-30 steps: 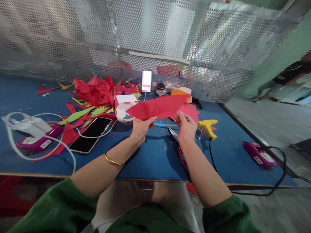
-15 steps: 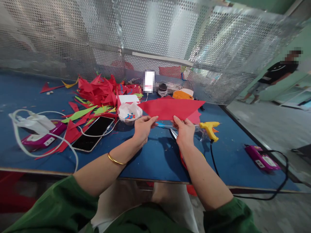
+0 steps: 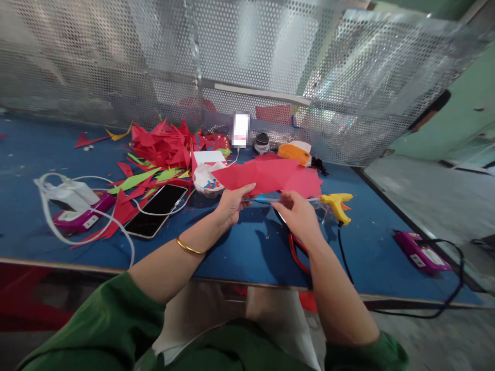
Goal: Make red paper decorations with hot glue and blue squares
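Red paper (image 3: 257, 175) is what I have in the head view, raised in front of me over the blue surface (image 3: 247, 257). Its long axis runs left to right, roughly along the near edge of the surface, and its narrow, pointed end faces left, by the bowl (image 3: 209, 184). Toward the right it overlaps other red sheets (image 3: 307, 181) from where I look, so I cannot make out exactly where it ends.

I see the left grip (image 3: 231, 207) pinching the lower edge, thumb on the near face and fingers tucked beneath, with the forearm slanting in from lower left and a bangle (image 3: 189, 247) around it. The right grip (image 3: 299, 214) comes from lower right, knuckles up, index and thumb reaching left near the lower edge; I cannot tell whether it grasps anything. A translucent strip (image 3: 266, 200) shows between the two.

The paper looks flat, plain and thin, with straight cut edges and a slight change of shade near its middle. Red-handled scissors (image 3: 296, 255) lie partly hidden by the right forearm, and a yellow glue gun (image 3: 337, 205) sits just to the right.
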Action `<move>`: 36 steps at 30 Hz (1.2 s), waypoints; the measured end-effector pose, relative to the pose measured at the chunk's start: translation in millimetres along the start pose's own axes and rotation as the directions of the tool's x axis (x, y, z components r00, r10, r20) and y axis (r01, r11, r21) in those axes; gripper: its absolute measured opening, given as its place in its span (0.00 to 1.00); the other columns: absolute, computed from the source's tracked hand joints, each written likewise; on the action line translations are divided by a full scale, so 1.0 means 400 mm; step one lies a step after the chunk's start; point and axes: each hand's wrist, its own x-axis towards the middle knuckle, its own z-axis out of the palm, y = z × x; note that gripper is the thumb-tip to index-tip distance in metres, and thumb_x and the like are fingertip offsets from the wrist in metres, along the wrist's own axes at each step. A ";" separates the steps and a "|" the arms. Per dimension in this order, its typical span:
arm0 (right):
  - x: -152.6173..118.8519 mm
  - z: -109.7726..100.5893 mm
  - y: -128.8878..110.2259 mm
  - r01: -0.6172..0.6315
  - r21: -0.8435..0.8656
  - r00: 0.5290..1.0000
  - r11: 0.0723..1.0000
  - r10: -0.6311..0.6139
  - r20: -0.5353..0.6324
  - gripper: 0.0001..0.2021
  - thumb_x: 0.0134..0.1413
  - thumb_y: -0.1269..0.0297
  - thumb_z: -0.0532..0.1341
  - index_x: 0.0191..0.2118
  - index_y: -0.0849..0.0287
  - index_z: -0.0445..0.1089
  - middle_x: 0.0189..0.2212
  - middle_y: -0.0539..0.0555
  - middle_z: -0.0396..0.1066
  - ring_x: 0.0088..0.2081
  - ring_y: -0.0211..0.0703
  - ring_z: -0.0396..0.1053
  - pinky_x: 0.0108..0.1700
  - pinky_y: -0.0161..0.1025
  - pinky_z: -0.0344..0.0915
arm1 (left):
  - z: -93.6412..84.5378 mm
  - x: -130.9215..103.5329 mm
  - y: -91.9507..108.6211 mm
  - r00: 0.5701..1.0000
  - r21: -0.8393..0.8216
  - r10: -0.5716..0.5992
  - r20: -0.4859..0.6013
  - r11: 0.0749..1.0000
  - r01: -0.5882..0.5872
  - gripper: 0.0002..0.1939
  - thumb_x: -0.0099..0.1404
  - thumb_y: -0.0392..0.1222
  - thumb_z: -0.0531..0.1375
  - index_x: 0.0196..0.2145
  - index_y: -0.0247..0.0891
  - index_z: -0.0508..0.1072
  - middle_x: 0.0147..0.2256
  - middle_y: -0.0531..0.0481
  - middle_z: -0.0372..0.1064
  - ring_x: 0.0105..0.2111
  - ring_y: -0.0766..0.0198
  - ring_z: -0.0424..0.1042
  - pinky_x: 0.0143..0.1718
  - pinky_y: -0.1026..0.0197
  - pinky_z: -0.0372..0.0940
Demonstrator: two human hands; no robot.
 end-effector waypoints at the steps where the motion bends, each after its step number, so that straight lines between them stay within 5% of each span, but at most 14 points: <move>1: -0.027 -0.030 0.004 0.021 -0.114 1.000 0.993 -0.020 0.008 0.12 0.36 0.69 0.72 0.32 0.57 0.74 0.30 0.51 0.73 0.36 0.46 0.70 0.39 0.39 0.62 | -0.001 0.000 0.003 1.000 -0.004 -0.002 -0.010 1.000 0.002 0.15 0.46 0.37 0.73 0.32 0.34 0.76 0.28 0.49 0.76 0.24 0.65 0.73 0.23 0.65 0.61; 3: -0.085 -0.088 0.023 0.120 -0.665 0.993 0.737 -0.083 0.087 0.10 0.45 0.68 0.66 0.38 0.58 0.73 0.36 0.56 0.72 0.38 0.48 0.70 0.38 0.40 0.61 | -0.001 0.000 0.009 1.000 -0.011 -0.003 -0.020 1.000 0.003 0.13 0.46 0.36 0.72 0.32 0.34 0.76 0.28 0.49 0.76 0.24 0.65 0.73 0.23 0.65 0.61; 6: -0.150 -0.146 0.056 0.189 -0.921 0.979 0.340 0.004 0.202 0.14 0.54 0.66 0.61 0.47 0.61 0.70 0.41 0.61 0.71 0.41 0.52 0.72 0.38 0.41 0.62 | 0.000 -0.002 0.013 1.000 -0.017 0.002 -0.017 1.000 -0.002 0.11 0.48 0.35 0.71 0.31 0.34 0.76 0.28 0.47 0.76 0.24 0.65 0.73 0.23 0.64 0.61; 11: -0.145 -0.142 0.059 0.233 -0.951 0.960 0.205 0.110 0.259 0.21 0.53 0.67 0.59 0.54 0.66 0.67 0.42 0.65 0.73 0.40 0.54 0.74 0.39 0.42 0.63 | 0.000 0.000 0.013 1.000 -0.019 0.025 -0.011 0.999 -0.025 0.10 0.50 0.35 0.71 0.30 0.34 0.77 0.27 0.48 0.76 0.23 0.65 0.74 0.22 0.65 0.61; 14: -0.120 -0.134 0.046 0.206 -0.947 0.951 0.248 0.179 0.254 0.27 0.51 0.70 0.59 0.58 0.70 0.65 0.41 0.68 0.76 0.39 0.56 0.76 0.38 0.43 0.64 | -0.004 0.004 0.016 0.999 -0.026 0.048 -0.019 0.998 -0.048 0.10 0.49 0.35 0.71 0.30 0.34 0.76 0.26 0.48 0.76 0.22 0.64 0.74 0.20 0.65 0.60; 16: -0.116 -0.144 0.049 0.151 -0.919 0.954 0.365 0.191 0.233 0.28 0.49 0.70 0.61 0.59 0.67 0.66 0.41 0.67 0.77 0.41 0.57 0.76 0.39 0.43 0.65 | -0.006 0.006 0.021 0.998 -0.036 0.058 -0.028 0.998 -0.059 0.11 0.49 0.35 0.71 0.30 0.34 0.76 0.25 0.49 0.76 0.20 0.65 0.73 0.19 0.66 0.60; 19: -0.130 -0.162 0.062 0.049 -0.699 0.952 0.713 0.178 0.249 0.25 0.45 0.68 0.63 0.53 0.58 0.73 0.37 0.58 0.79 0.38 0.53 0.77 0.39 0.43 0.68 | -0.006 0.009 0.030 0.997 -0.062 0.066 -0.041 0.996 -0.068 0.10 0.49 0.35 0.71 0.29 0.34 0.75 0.23 0.50 0.74 0.20 0.65 0.73 0.20 0.66 0.61; 22: -0.141 -0.148 0.057 -0.054 -0.188 0.949 0.981 0.109 0.295 0.23 0.42 0.64 0.67 0.49 0.55 0.73 0.32 0.52 0.78 0.31 0.48 0.76 0.35 0.42 0.70 | -0.008 0.014 0.039 0.995 -0.096 0.078 -0.056 0.992 -0.083 0.08 0.49 0.34 0.70 0.27 0.33 0.75 0.23 0.49 0.74 0.21 0.65 0.74 0.21 0.66 0.63; 24: -0.129 -0.114 0.035 -0.063 0.109 0.956 0.992 0.029 0.290 0.22 0.42 0.60 0.70 0.47 0.54 0.73 0.35 0.52 0.77 0.31 0.46 0.76 0.38 0.43 0.71 | -0.011 0.018 0.045 0.994 -0.114 0.092 -0.065 0.989 -0.099 0.09 0.49 0.33 0.70 0.28 0.33 0.75 0.25 0.49 0.76 0.23 0.64 0.75 0.22 0.65 0.64; 27: -0.075 -0.043 -0.007 0.030 0.321 0.958 0.947 -0.119 0.261 0.21 0.45 0.59 0.71 0.47 0.53 0.72 0.37 0.52 0.76 0.34 0.43 0.75 0.44 0.43 0.71 | -0.017 0.025 0.052 0.990 -0.124 0.110 -0.087 0.985 -0.121 0.11 0.47 0.34 0.71 0.30 0.32 0.76 0.26 0.48 0.77 0.23 0.64 0.75 0.21 0.66 0.62; 32: 0.016 0.034 -0.004 0.076 0.342 0.974 0.937 -0.143 0.175 0.21 0.41 0.53 0.74 0.40 0.53 0.70 0.31 0.46 0.70 0.33 0.38 0.70 0.40 0.37 0.68 | -0.023 0.032 0.069 0.979 -0.142 0.122 -0.165 0.979 -0.146 0.08 0.49 0.32 0.69 0.28 0.31 0.75 0.22 0.50 0.74 0.21 0.65 0.74 0.19 0.68 0.61; 36: 0.018 0.025 0.036 -0.001 0.318 0.945 0.948 -0.103 0.310 0.30 0.43 0.38 0.68 0.48 0.52 0.67 0.33 0.49 0.69 0.32 0.40 0.69 0.37 0.39 0.68 | -0.023 0.033 0.084 0.970 -0.163 0.144 -0.197 0.971 -0.177 0.09 0.48 0.31 0.69 0.30 0.32 0.75 0.23 0.51 0.75 0.19 0.66 0.74 0.19 0.68 0.62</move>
